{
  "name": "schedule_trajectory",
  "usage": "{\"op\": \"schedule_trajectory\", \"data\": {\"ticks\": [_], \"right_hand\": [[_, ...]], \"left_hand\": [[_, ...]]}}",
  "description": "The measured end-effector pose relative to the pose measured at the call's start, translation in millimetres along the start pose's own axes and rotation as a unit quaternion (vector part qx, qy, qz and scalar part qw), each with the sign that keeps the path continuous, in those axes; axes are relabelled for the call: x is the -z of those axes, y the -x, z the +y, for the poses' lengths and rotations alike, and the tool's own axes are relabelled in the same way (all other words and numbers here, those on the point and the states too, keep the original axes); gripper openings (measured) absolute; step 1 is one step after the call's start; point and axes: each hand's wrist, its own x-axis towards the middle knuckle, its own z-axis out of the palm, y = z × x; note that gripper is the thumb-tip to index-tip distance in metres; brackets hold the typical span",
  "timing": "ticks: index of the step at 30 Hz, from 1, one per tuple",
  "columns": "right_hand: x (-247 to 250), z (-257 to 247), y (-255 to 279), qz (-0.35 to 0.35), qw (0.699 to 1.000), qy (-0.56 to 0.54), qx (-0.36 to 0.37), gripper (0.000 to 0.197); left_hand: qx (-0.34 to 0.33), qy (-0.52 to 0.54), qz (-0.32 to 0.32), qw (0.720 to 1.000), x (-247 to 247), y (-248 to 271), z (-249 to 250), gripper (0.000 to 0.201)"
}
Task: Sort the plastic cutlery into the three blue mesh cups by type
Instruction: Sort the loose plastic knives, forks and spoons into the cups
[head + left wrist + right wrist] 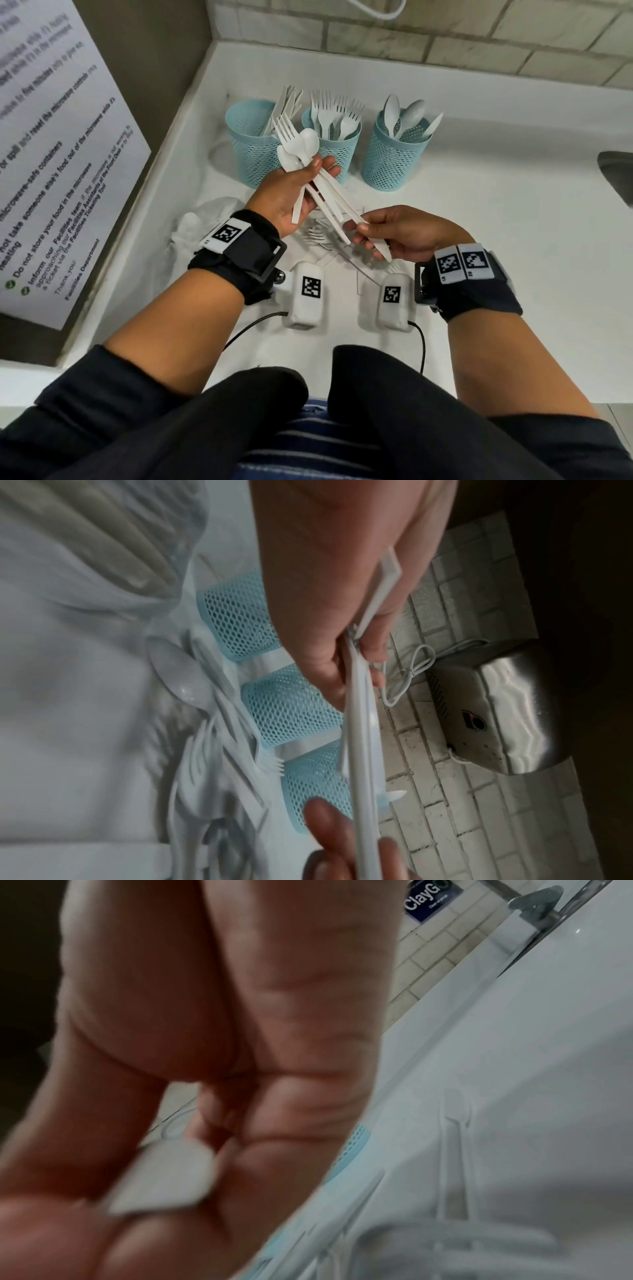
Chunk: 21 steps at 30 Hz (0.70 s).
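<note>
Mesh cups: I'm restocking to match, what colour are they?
Light blue mesh cups, clearest in the head view.

The three light-blue mesh plastic cups stand in a row at the far side of the white countertop (479, 240), with narrow gaps between them. White plastic knives fill the left cup (251, 150), forks the middle cup (334, 147), and spoons plus one knife the right cup (394, 154); these utensils project above every rim and restrict entry from above. The grey-brick wall (445, 37) closes off the far side, and a dark panel carrying a printed white notice (51, 154) closes off the left. Loose white plastic cutlery (325, 236) and a crumpled clear plastic bag (202, 222) occupy the near-left surface. Right of the cups, the countertop lies bare as far as the dark sink edge (616, 178).
</note>
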Motion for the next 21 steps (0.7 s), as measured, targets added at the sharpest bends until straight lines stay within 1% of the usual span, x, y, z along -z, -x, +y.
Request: {"op": "schedule_trajectory", "data": {"ticks": [2, 4, 6, 8, 11, 13, 17, 19, 21], "right_hand": [[6, 2, -1, 0.036, 0.999, -0.007, 0.017, 0.016], [10, 2, -2, 0.092, 0.995, -0.017, 0.033, 0.014], [14, 3, -3, 0.143, 0.987, -0.05, 0.055, 0.013], [17, 1, -3, 0.186, 0.974, -0.1, 0.082, 0.013], [24, -4, -7, 0.233, 0.945, -0.196, 0.119, 0.014], [25, -7, -10, 0.242, 0.928, -0.246, 0.139, 0.016], [20, -7, -17, 0.231, 0.906, -0.319, 0.157, 0.015], [16, -9, -18, 0.227, 0.91, -0.31, 0.153, 0.014], [13, -13, -18, 0.229, 0.925, -0.267, 0.146, 0.014]], "left_hand": [[0.002, 0.003, -0.002, 1.0, 4, 0, 2, 0.01], [0.003, 0.005, -0.005, 1.0, 7, 1, 2, 0.01], [0.003, 0.007, 0.0, 1.0, 10, 3, 3, 0.01], [0.001, 0.003, 0.009, 1.0, 12, 4, 3, 0.01], [0.004, 0.002, 0.02, 1.0, 13, 4, 4, 0.011], [0.007, 0.0, 0.025, 1.0, 15, 4, 3, 0.012], [0.009, 0.001, 0.038, 0.999, 13, 5, -1, 0.013], [0.002, 0.005, 0.054, 0.999, 13, 6, 0, 0.012], [-0.013, 0.006, 0.071, 0.997, 13, 5, 1, 0.009]]}}
